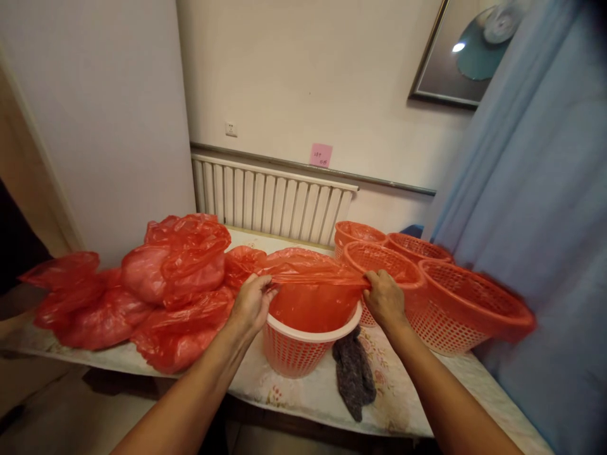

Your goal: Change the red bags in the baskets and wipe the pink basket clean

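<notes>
A red plastic bag (313,268) is stretched between my two hands, its edge pulled taut above a perforated basket with a white rim (303,338). Part of the bag hangs down into this basket and lines its inside. My left hand (253,300) pinches the bag's edge just over the left of the rim. On the other side, my right hand (383,300) grips the opposite end, fingers closed. Below the right hand a dark grey cloth (353,373) lies crumpled on the table, close to the basket.
Several red-lined baskets (458,316) stand at the right beside a blue curtain (531,189). Stuffed red plastic bags (175,278) pile up on the left of the cloth-covered table (284,395). A radiator (275,196) and a pink note (321,155) are at the wall behind.
</notes>
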A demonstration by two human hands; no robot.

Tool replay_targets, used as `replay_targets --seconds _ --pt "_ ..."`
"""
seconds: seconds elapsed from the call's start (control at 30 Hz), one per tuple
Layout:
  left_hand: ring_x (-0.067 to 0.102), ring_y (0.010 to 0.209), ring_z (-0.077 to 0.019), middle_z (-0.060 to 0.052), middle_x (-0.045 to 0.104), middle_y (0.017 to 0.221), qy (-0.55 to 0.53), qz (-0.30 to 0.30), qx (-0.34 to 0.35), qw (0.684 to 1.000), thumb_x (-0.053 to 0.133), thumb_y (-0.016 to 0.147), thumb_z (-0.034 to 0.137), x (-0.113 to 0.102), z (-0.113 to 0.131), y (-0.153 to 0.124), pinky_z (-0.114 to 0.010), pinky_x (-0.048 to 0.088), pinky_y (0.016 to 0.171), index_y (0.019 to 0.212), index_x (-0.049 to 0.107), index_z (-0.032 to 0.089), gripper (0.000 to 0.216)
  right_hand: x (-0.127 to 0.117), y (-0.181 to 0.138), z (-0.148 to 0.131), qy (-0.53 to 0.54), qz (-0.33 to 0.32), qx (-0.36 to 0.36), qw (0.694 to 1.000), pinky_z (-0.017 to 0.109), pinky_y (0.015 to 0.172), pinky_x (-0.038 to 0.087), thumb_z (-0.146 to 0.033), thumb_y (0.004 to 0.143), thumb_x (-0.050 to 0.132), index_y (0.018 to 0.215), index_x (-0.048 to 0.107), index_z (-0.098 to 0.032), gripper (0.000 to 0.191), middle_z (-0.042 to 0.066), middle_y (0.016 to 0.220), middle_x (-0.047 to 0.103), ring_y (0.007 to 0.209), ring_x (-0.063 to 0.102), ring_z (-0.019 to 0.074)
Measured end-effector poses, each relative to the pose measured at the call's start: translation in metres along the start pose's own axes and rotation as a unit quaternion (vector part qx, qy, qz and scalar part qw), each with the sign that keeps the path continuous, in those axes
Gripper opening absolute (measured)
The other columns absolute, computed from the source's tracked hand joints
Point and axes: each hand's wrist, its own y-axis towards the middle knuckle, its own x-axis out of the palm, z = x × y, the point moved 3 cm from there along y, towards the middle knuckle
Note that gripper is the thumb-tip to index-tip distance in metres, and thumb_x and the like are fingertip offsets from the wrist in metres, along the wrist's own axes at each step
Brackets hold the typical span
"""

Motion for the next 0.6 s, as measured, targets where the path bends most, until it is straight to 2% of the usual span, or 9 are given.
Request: replay_targets --seconds 0.07,0.13,0.23,0.3,0.4,0.5,0.53,0.6 --pt "0.054 0.058 -0.0071 0.007 0.054 0.057 0.033 0.008 0.04 0.999 0.062 0.064 0.01 -0.003 0.003 0.004 -0.019 0.046 0.062 0.06 0.042 0.018 0.022 0.011 0.007 0.004 0.065 -0.013 0.045 0.997 0.029 0.064 0.04 -0.013 0.078 0.047 0.097 0.067 -0.017 0.028 0.01 0.083 0.064 0.073 0.058 0.0205" --pt "0.049 0.052 -0.0059 0.009 0.05 0.054 0.071 0.009 0.075 0.995 0.064 0.064 0.013 -0.005 0.008 0.01 -0.017 0.04 0.054 0.06 0.042 0.019 0.024 0.019 0.017 0.005 0.174 -0.012 0.08 0.981 0.03 0.066 0.043 -0.014 0.079 0.042 0.102 0.068 -0.016 0.034 0.008 0.08 0.067 0.071 0.06 0.0199" --pt "0.042 0.046 -0.006 0.01 0.046 0.05 0.124 -0.011 0.111 0.986 0.067 0.066 0.016 -0.004 0.018 0.02 -0.017 0.032 0.046 0.06 0.043 0.019 0.024 0.02 0.034 -0.001 0.354 0.045 0.091 0.93 0.035 0.08 0.049 -0.02 0.08 0.041 0.111 0.067 -0.015 0.041 0.01 0.097 0.072 0.087 0.065 0.022" --pt "0.047 0.05 -0.0077 0.008 0.051 0.053 0.149 -0.04 0.12 0.981 0.067 0.066 0.018 0.004 0.024 0.026 -0.018 0.035 0.049 0.061 0.048 0.019 0.02 0.012 0.045 -0.016 0.446 0.065 0.05 0.891 0.04 0.092 0.047 -0.026 0.08 0.046 0.119 0.063 -0.016 0.043 0.011 0.114 0.068 0.103 0.063 0.0229" --pt "0.059 0.068 -0.0131 0.003 0.064 0.069 0.184 -0.132 0.13 0.965 0.068 0.065 0.019 0.029 0.03 0.026 -0.021 0.045 0.065 0.069 0.061 0.018 0.008 -0.008 0.054 -0.051 0.505 0.027 -0.05 0.861 0.041 0.104 0.042 -0.032 0.08 0.056 0.13 0.055 -0.018 0.052 0.011 0.127 0.062 0.116 0.057 0.0226" --pt "0.061 0.079 -0.017 0.0 0.068 0.081 0.231 -0.272 0.146 0.923 0.065 0.068 0.02 0.063 0.03 0.013 -0.025 0.047 0.075 0.077 0.067 0.018 0.009 -0.023 0.055 -0.087 0.524 -0.03 -0.132 0.841 0.039 0.107 0.039 -0.035 0.078 0.061 0.138 0.046 -0.018 0.064 0.011 0.133 0.057 0.121 0.054 0.0229" --pt "0.061 0.081 -0.0175 0.0 0.068 0.082 0.242 -0.306 0.153 0.908 0.065 0.069 0.019 0.073 0.03 0.009 -0.025 0.047 0.076 0.077 0.067 0.019 0.008 -0.024 0.055 -0.096 0.536 -0.038 -0.143 0.831 0.038 0.104 0.041 -0.035 0.077 0.062 0.137 0.047 -0.018 0.064 0.011 0.131 0.058 0.119 0.055 0.0228" --pt "0.061 0.082 -0.0179 0.0 0.068 0.082 0.251 -0.344 0.16 0.89 0.066 0.068 0.016 0.087 0.03 0.002 -0.026 0.047 0.079 0.073 0.067 0.019 0.006 -0.023 0.056 -0.107 0.562 -0.023 -0.125 0.818 0.035 0.093 0.048 -0.036 0.076 0.063 0.125 0.055 -0.018 0.053 0.008 0.116 0.065 0.104 0.061 0.0216"
